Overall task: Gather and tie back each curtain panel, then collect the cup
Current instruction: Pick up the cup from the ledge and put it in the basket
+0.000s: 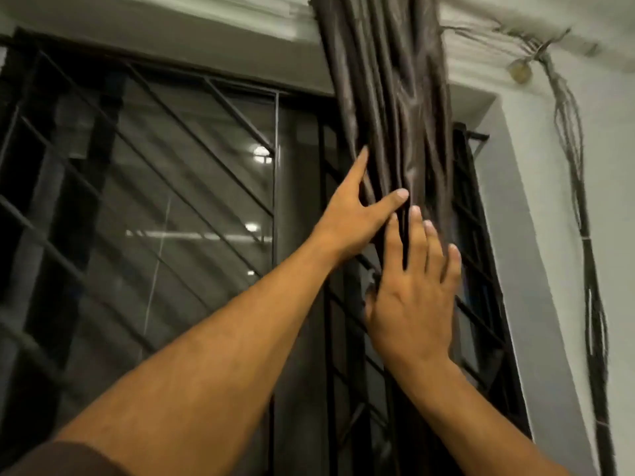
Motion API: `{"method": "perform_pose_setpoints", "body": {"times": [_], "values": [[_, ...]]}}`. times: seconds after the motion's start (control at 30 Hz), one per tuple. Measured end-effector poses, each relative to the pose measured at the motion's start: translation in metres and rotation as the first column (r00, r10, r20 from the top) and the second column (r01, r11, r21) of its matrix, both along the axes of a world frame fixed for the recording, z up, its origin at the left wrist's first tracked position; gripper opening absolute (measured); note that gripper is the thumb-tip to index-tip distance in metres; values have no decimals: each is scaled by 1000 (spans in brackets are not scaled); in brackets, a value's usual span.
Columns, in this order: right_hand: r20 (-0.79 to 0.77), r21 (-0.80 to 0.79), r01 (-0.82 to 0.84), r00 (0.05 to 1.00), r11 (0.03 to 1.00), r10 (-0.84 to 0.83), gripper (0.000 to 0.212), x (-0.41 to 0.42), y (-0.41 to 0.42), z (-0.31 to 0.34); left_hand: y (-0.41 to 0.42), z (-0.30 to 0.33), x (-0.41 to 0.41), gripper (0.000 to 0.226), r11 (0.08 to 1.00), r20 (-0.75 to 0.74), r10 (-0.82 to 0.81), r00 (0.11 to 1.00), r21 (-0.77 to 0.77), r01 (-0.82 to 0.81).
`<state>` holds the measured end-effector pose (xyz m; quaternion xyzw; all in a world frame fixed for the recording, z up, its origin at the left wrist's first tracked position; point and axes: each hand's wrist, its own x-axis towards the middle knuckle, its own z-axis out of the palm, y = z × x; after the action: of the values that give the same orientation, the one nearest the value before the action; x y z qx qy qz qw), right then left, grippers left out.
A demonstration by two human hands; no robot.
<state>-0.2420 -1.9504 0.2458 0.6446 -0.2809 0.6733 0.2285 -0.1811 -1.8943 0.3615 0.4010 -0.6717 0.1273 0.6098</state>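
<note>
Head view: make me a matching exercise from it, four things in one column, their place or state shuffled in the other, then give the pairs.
Things:
1. curtain panel
2. window grille
3. cable bundle
4. right hand

Places or states:
A. runs down the white wall at the far right
B. bunched into dark vertical folds, hanging from the top
C. fingers straight, lying flat against the fabric
D. black bars, some of them diagonal, in front of the glass

Pairs: 1-B, 2-D, 3-A, 4-C
</note>
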Motion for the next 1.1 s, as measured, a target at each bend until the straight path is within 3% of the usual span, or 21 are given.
{"method": "perform_pose_setpoints", "body": {"times": [0.23, 0.37, 0.5, 0.6, 0.7, 0.8, 0.9, 0.97, 1.1], "values": [[-147, -127, -175, 977, 976, 156, 64, 71, 72, -97, 102, -129, 64, 36, 992, -222, 105, 970, 90, -86], [-258, 61, -361, 895, 930, 364, 63, 110, 108, -172, 165, -215, 103, 13, 941, -231, 306, 924, 217, -258], [-367, 323, -537, 688, 779, 626, 68, 140, 134, -263, 205, -309, 154, 30, 903, -355, 417, 836, 264, -338], [-376, 564, -564, 474, 603, 796, 69, 163, 148, -340, 222, -397, 176, 46, 829, -502, 546, 671, 437, -349], [-368, 741, -475, 306, 476, 878, 66, 178, 158, -419, 233, -495, 185, 54, 742, -554, 655, 513, 598, -302], [-343, 868, -308, 196, 390, 919, 58, 184, 163, -501, 238, -588, 180, 54, 672, -563, 727, 393, 702, -237], [-293, 944, -111, 156, 312, 943, 44, 177, 158, -580, 241, -676, 172, 42, 548, -483, 817, 314, 820, -163], [-286, 958, 37, 131, 284, 949, 36, 169, 145, -634, 239, -735, 164, 14, 486, -446, 853, 271, 869, -97], [-322, 914, 314, 174, 257, 931, 37, 162, 113, -736, 218, -841, 148, 18, 359, -361, 919, 161, 932, 39]]}}
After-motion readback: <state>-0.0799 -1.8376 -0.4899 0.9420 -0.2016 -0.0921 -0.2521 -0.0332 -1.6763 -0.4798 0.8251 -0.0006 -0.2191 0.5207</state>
